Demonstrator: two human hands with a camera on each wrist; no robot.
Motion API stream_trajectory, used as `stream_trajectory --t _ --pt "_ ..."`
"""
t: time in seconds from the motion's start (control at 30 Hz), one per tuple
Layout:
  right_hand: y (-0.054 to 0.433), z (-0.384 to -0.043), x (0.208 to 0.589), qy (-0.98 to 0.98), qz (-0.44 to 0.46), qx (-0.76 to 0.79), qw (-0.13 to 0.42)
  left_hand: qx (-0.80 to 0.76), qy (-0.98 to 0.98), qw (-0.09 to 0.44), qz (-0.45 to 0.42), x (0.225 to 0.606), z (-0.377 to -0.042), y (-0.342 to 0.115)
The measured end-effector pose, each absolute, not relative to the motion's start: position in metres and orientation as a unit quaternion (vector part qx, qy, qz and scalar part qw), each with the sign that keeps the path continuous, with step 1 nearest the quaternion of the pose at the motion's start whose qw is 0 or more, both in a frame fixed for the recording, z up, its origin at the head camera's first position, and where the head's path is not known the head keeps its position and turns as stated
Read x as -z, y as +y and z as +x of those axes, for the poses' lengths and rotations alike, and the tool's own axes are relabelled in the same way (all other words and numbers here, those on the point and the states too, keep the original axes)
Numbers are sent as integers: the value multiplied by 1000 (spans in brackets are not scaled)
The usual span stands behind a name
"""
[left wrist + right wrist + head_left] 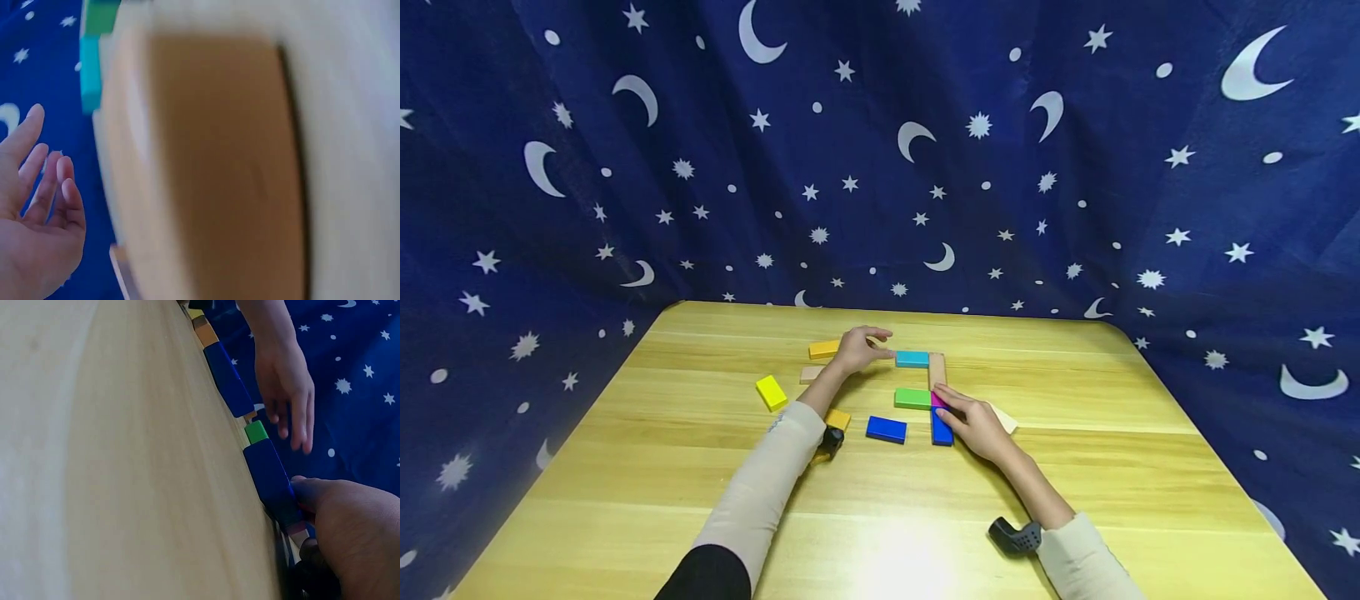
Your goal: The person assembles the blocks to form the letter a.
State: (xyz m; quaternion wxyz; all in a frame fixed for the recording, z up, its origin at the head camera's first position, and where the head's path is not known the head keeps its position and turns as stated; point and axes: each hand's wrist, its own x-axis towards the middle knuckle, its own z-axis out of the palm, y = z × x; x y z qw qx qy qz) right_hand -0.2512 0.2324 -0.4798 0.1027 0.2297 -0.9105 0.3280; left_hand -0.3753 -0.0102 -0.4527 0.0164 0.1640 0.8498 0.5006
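Note:
My left hand (861, 350) hovers at the left end of a light-blue block (912, 359), fingers loosely extended; in the left wrist view the palm and fingers hold nothing. My right hand (976, 423) pinches a magenta block (937, 399) between thumb and fingers, partly hiding it. That block lies in a column between a pale wooden block (937, 370) behind and a dark blue block (942, 428) in front. A green block (912, 398) lies left of the magenta one, lying parallel to the light-blue block.
A second blue block (886, 430) lies left of the column. Farther left are a yellow block (771, 393), orange blocks (824, 349) and a wooden block (810, 374). A cream block (1003, 418) sits partly behind the right hand. A starry curtain (880, 167) hangs behind the table (1075, 375).

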Motion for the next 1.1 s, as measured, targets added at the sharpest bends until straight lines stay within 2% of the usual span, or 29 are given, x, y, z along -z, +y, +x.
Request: stream_trajectory --t 0.13,0.27,0.6,0.87,1.1 --pt "230 -251 479 -911 231 -326 103 -512 845 -19 155 448 -379 -38" --pt "230 -250 477 -910 232 -327 108 -494 858 -29 141 447 -384 -67" --pt "230 -249 479 -908 238 -327 107 -437 893 31 105 454 -386 -117" --pt "229 -248 476 -908 233 -332 103 -398 910 46 109 459 -388 -123" --pt "230 -247 476 -907 240 -325 121 -390 911 32 131 440 -390 -104"
